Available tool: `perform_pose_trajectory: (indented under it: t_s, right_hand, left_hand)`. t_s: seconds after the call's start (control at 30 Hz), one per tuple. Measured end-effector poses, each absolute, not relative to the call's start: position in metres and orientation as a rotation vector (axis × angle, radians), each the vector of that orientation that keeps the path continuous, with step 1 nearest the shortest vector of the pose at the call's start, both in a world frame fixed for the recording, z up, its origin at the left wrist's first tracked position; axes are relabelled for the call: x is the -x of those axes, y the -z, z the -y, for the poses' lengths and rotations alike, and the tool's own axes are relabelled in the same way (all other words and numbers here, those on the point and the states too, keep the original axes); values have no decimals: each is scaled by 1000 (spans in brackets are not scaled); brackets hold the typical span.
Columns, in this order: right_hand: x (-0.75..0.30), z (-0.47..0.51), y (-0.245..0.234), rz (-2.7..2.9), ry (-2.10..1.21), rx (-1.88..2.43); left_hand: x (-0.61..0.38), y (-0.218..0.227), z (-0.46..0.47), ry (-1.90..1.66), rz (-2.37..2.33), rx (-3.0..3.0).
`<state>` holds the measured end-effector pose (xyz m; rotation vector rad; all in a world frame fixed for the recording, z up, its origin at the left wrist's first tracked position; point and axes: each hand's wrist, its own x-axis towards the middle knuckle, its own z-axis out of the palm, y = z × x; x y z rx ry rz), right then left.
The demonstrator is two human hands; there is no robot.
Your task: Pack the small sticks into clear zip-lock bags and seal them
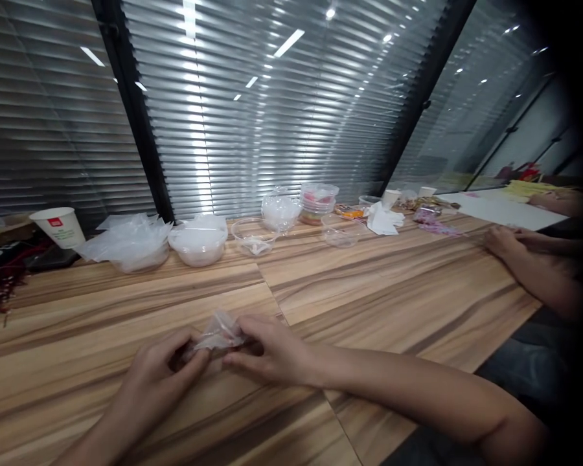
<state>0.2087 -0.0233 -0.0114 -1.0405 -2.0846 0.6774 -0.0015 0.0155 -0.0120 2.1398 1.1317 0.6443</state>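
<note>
A small clear plastic bag [219, 331] is held just above the wooden table [369, 291], with something faintly reddish showing inside. My left hand [162, 366] pinches its left side between thumb and fingers. From the other side, the fingers and thumb of my right hand [267, 349] grip the bag's right end. The contents are too small and blurred to name. Behind the hands stand a bowl stacked with clear plastic bags [138, 239], a lidded plastic bowl [199, 239] and a clear bowl [254, 239] with a white scrap in it.
A paper cup [58, 226] stands at the far left beside dark red stringy material [2, 288]. Stacked tubs [318, 200], a clear bowl [342, 232] and crumpled tissue [386, 218] line the window side. Another person's hands [502, 241] rest at the right.
</note>
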Motion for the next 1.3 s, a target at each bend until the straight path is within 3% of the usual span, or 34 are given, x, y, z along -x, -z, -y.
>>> perform_pose_trajectory:
  t_s: [0.23, 0.37, 0.47, 0.63, 0.9, 1.07, 1.3]
  right_hand:
    - [-200, 38, -4, 2379, -701, 879]
    - [-198, 38, 0, 2274, -785, 993]
    - [-198, 29, 10, 1979, -984, 1082]
    - [-203, 11, 17, 1572, -1484, 833]
    - [-221, 7, 9, 1637, -1917, 728]
    - [-222, 6, 9, 1622, -1861, 732]
    - [-211, 7, 19, 1441, -1501, 904]
  left_hand:
    - [6, 10, -23, -752, -1228, -2031]
    - [3, 13, -26, -706, -1153, -2011]
    - [-1, 15, -26, -624, -1070, -2006]
    - [0, 7, -24, -539, -934, -1931]
    - [11, -4, -29, -263, -691, -1906]
    - [15, 4, -36, -256, -705, -1820]
    - [6, 9, -36, -709, -963, -1531]
